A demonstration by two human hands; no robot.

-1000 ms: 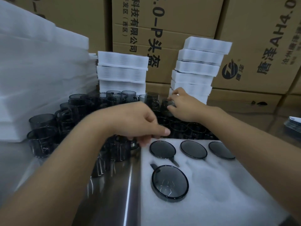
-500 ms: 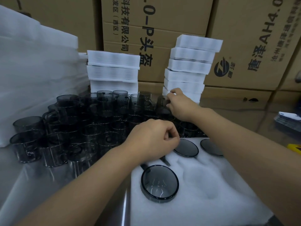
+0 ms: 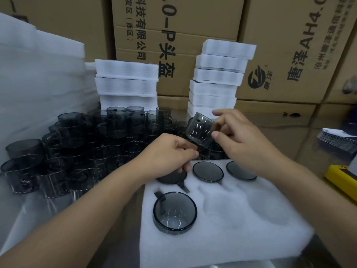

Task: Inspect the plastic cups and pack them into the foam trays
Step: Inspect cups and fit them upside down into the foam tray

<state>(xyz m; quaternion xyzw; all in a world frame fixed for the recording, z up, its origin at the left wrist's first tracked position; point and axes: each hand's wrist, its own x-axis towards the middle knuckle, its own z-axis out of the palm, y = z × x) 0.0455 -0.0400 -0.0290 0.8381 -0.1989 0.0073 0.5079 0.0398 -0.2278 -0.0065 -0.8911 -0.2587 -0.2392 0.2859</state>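
Head view: right hand (image 3: 249, 140) pinches a smoky plastic cup (image 3: 200, 132) by thumb and fingertips, tilted, held above the far edge of the foam tray (image 3: 241, 219). Left hand (image 3: 170, 153) is curled, fingers pressed together at the far-left pocket; what it grips is hidden. Four cups already seated. Risks, as judgement: light pinch on slick plastic could slip and drop the cup onto the loose cups (image 3: 87, 147); handle misaligned with the slot would tear foam.
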